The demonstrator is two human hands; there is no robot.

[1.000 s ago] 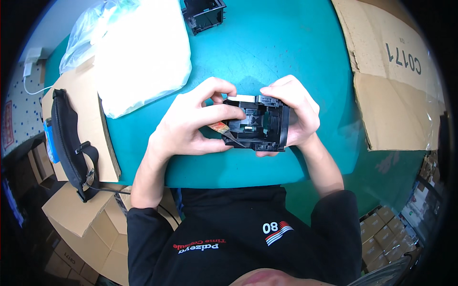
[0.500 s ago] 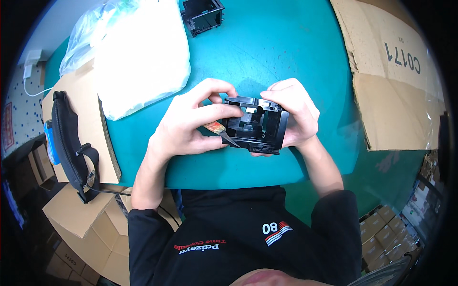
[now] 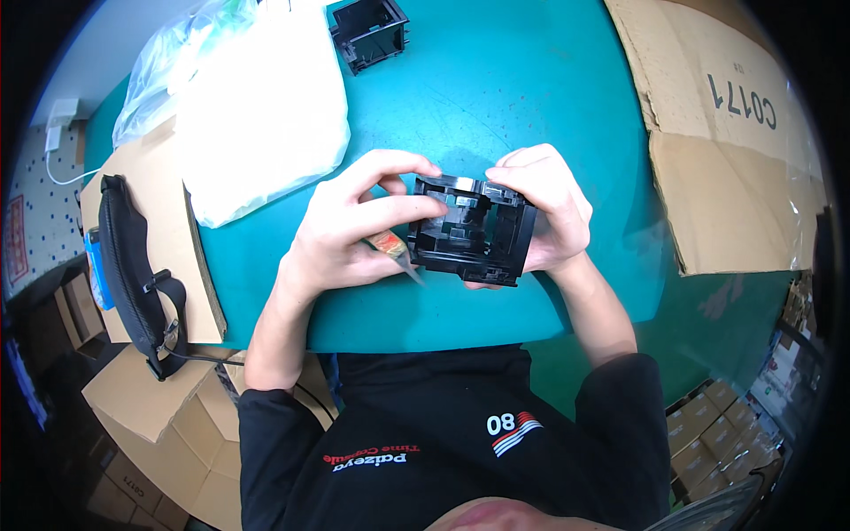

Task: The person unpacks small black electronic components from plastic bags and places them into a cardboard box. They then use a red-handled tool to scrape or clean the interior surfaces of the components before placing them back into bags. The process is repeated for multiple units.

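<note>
A black open plastic housing (image 3: 469,237) with inner ribs and slots is held up above the table, its hollow side turned toward me. My right hand (image 3: 551,205) grips it from the right, thumb on the top corner and fingers behind. My left hand (image 3: 350,221) rests fingertips on its upper left edge and inside its left opening. Within that same left hand is a small knife (image 3: 388,243) with a red-and-yellow patterned handle; its blurred blade points down, apart from the housing's lower left corner.
Another black plastic housing (image 3: 372,34) stands at the far edge of the green table (image 3: 522,80). A white plastic bag (image 3: 266,106) lies at the left, near a black pouch (image 3: 128,257) on cardboard. To the right is a cardboard box (image 3: 726,177); an open carton (image 3: 177,425) sits below left.
The knife blade has come off the housing's lower edge and swung down and left. The housing has tipped slightly in my hands, which stay in nearly the same place.
</note>
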